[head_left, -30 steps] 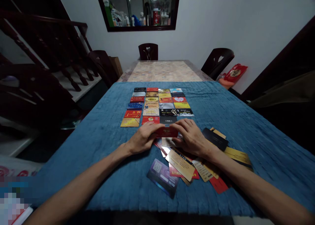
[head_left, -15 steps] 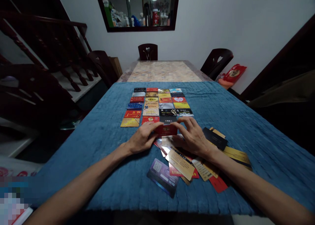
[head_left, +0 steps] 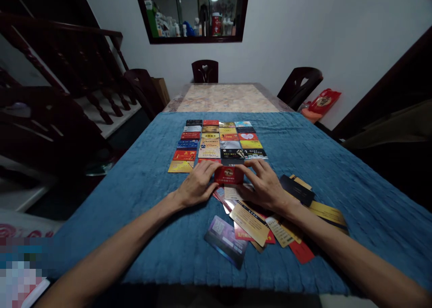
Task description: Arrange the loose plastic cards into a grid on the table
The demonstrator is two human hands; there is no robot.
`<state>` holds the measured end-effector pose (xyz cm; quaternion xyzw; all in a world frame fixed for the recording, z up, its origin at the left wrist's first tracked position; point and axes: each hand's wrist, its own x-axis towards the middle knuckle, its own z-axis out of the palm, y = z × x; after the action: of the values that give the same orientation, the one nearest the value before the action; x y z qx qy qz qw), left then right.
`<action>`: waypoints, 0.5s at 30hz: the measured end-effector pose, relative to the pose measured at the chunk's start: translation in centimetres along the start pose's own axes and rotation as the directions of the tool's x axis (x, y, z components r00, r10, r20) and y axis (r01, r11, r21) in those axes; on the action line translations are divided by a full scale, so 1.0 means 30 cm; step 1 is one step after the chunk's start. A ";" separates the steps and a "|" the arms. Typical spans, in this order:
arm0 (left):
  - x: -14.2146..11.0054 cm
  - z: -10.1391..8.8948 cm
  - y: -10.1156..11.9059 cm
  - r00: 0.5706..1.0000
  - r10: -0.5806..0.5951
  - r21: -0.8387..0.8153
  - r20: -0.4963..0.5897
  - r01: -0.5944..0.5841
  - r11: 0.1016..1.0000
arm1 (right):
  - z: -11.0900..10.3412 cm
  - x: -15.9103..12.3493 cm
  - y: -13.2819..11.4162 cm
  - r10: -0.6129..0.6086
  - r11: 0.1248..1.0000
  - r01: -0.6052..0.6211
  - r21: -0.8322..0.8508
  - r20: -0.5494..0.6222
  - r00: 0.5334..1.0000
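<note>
Blue tblcloth [head_left: 148,175] x1; L fingers [head_left: 208,167] & R fingers [head_left: 250,175] part-open, gripping 1 red card [head_left: 229,175].

Two hands hold a red card between them above a blue cloth.
The left hand [head_left: 199,184] grips one end of the red card [head_left: 229,175] and the right hand [head_left: 265,182] the other, its printed face tilted up toward the head camera. Beyond them, many-coloured cards [head_left: 209,148] lie in four columns on the blue cloth [head_left: 135,200], which covers the near part of the tabletop [head_left: 226,96]. Nearer, a loose, overlapping pile [head_left: 249,222] spreads under and around the right hand, with a purple card [head_left: 227,240] at its near left and a black card [head_left: 296,190] to the right. A dark wooden chair [head_left: 205,72] stands at the far end, below a glass-shelved wall cabinet [head_left: 195,39].
</note>
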<state>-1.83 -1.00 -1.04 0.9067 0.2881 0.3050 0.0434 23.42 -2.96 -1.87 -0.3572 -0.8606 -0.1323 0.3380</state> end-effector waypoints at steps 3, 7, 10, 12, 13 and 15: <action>0.001 -0.006 -0.004 0.999 -0.015 0.035 -0.045 0.017 0.999 | 0.005 0.016 0.002 -0.013 1.000 0.013 0.018 -0.008 1.000; 0.004 -0.018 -0.019 0.998 0.031 0.103 -0.046 -0.026 0.994 | 0.010 0.042 0.008 -0.044 0.999 0.044 0.011 -0.009 0.999; 0.008 -0.032 -0.037 0.998 0.050 0.153 -0.028 -0.045 0.987 | 0.015 0.064 0.018 -0.054 0.998 0.054 0.025 0.016 0.998; 0.011 -0.042 -0.052 0.999 0.047 0.180 -0.016 -0.044 0.983 | 0.022 0.081 0.028 -0.042 0.998 0.040 0.039 0.049 0.998; 0.012 -0.047 -0.060 0.999 0.045 0.194 -0.012 -0.042 0.980 | 0.027 0.091 0.034 -0.036 0.998 0.033 0.046 0.066 0.997; 0.013 -0.056 -0.079 0.999 0.039 0.228 -0.005 -0.037 0.973 | 0.040 0.111 0.045 -0.039 0.998 0.034 0.061 0.092 0.995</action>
<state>-3.72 1.02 -0.07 0.9096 0.3039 0.2752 -0.0680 22.07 0.31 -0.53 -0.3370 -0.8854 -0.0959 0.3054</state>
